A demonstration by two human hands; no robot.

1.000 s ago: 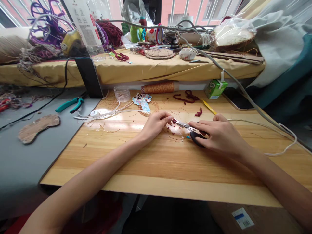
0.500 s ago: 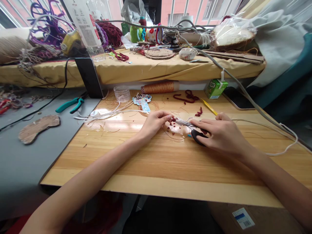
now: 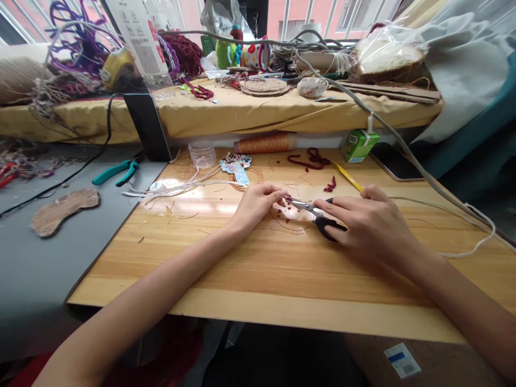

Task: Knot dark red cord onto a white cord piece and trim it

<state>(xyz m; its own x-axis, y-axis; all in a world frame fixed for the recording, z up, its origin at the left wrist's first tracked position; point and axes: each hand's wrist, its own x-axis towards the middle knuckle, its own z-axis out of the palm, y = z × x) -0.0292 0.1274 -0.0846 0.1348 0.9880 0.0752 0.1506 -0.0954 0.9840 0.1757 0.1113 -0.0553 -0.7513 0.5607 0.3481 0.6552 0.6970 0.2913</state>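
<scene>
My left hand is closed in a pinch above the wooden table. Between its fingertips is a small piece of dark red yarn, mostly hidden. My right hand grips black-handled scissors, fingers in the loops. Their metal blades point left and reach the yarn at my left fingertips. Tiny dark red clippings lie on the table just below the blades. A longer dark red yarn strand and a short red piece lie farther back.
Behind my right hand lies a yellow strip-like object. A green drink carton, a phone, an orange thread cone and a clear round container line the back. Teal pliers lie left. A grey cable crosses at right.
The scissors have shifted slightly, and their handles look a little wider apart. My left hand stays nearly in place, still pinching at the blade tips.
</scene>
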